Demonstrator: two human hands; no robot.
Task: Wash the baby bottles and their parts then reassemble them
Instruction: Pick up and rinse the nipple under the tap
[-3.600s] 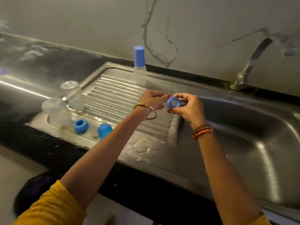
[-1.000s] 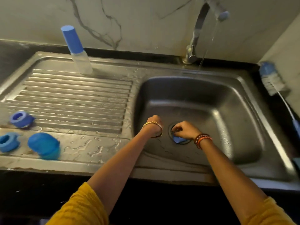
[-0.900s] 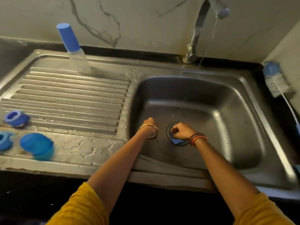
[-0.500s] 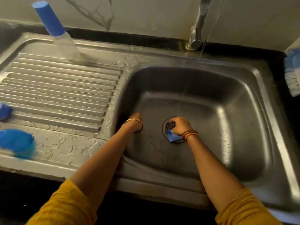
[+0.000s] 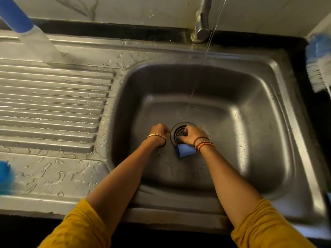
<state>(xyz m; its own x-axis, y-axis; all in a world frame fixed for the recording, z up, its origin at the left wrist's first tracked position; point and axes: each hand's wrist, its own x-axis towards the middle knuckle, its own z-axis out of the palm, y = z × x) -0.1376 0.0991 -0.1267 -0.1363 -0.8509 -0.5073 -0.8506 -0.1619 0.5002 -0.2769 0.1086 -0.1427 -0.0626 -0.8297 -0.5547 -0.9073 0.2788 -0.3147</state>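
At the centre of the frame, a person in yellow sleeves is reaching both hands down into a steel sink (image 5: 265, 111). The right hand (image 5: 192, 134) is curling its fingers over the drain (image 5: 179, 132), and one blue bottle cap (image 5: 185, 152) is showing just below that hand, beside the beaded wristbands; the cap appears to be held against the palm, though the hand is hiding the contact. The left hand (image 5: 158, 131), wearing one gold bangle, is hovering just left of the drain with fingers bent downward and out of sight, so whether it is holding anything cannot be told. One thin stream of water (image 5: 197, 81) is falling from the single tap (image 5: 201, 20) at the top of the frame onto the basin floor above the drain. In the upper left, one clear bottle with a blue cap (image 5: 30, 31) is standing on the wet ribbed drainboard (image 5: 53, 104). One blue part (image 5: 5, 178) is sitting blurred at the lower left edge. One blue-and-white bottle brush (image 5: 318, 63) is lying at the right edge, on the dark counter.
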